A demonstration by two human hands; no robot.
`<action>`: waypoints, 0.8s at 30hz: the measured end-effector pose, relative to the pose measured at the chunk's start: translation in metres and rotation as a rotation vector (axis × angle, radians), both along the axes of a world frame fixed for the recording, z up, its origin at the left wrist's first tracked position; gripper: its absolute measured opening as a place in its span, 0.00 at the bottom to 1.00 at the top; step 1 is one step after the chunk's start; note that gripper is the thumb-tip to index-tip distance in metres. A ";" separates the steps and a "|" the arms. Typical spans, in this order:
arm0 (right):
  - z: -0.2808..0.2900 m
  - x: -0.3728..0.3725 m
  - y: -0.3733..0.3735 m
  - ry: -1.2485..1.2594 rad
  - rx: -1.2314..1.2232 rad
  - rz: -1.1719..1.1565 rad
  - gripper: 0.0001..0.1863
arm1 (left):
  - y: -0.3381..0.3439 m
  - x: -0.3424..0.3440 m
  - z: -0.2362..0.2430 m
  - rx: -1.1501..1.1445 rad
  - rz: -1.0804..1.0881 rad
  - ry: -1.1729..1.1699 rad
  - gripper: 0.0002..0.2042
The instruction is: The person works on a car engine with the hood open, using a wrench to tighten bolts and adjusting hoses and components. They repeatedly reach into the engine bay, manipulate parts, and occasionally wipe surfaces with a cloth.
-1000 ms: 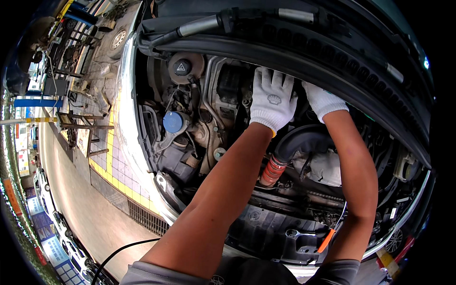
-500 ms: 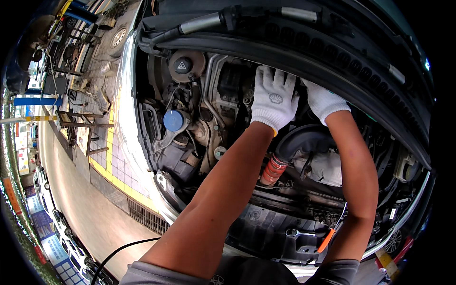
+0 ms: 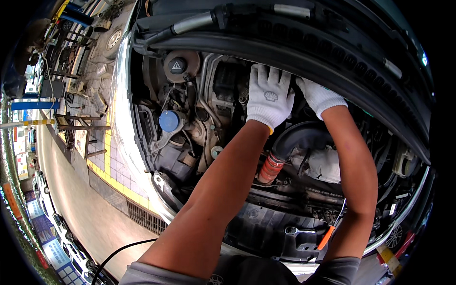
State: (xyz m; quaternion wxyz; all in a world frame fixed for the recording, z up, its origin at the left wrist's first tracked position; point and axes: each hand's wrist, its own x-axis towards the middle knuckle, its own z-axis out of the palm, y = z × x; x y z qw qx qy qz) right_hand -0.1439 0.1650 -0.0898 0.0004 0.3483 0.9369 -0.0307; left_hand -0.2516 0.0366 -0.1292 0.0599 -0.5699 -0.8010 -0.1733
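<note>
Both my hands wear white knit gloves and reach deep into a car's engine bay. My left hand [image 3: 270, 96] lies flat, back up and fingers stretched, on dark parts at the rear of the bay; what lies beneath it is hidden. Close to its right, my right hand [image 3: 320, 97] reaches under the edge of the black cowl panel [image 3: 304, 64]. Its fingers are mostly out of sight there, so any hold is hidden. Below the hands curves a thick black hose [image 3: 304, 135], joined to a reddish ribbed coupling [image 3: 271, 168].
A blue cap [image 3: 169, 121] and a round black reservoir cap [image 3: 177, 65] stand at the left of the bay. On the front panel lie a ratchet wrench [image 3: 299, 231] and an orange-handled tool [image 3: 326, 238]. Left of the car, a loose wheel [image 3: 114, 39] rests on the tiled floor.
The whole view has shifted slightly, so the car appears a little farther left. Both hands keep nearly the same places; no grasp or release shows.
</note>
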 end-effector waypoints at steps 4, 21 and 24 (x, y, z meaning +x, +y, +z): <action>-0.003 0.005 0.005 0.049 0.003 0.046 0.21 | -0.001 0.000 0.000 0.006 0.004 0.017 0.32; -0.005 0.007 0.001 0.045 0.064 0.096 0.21 | -0.001 -0.001 -0.001 0.064 0.022 0.043 0.30; 0.006 -0.002 0.000 0.004 -0.045 -0.083 0.22 | -0.001 0.000 0.001 0.044 0.019 0.046 0.30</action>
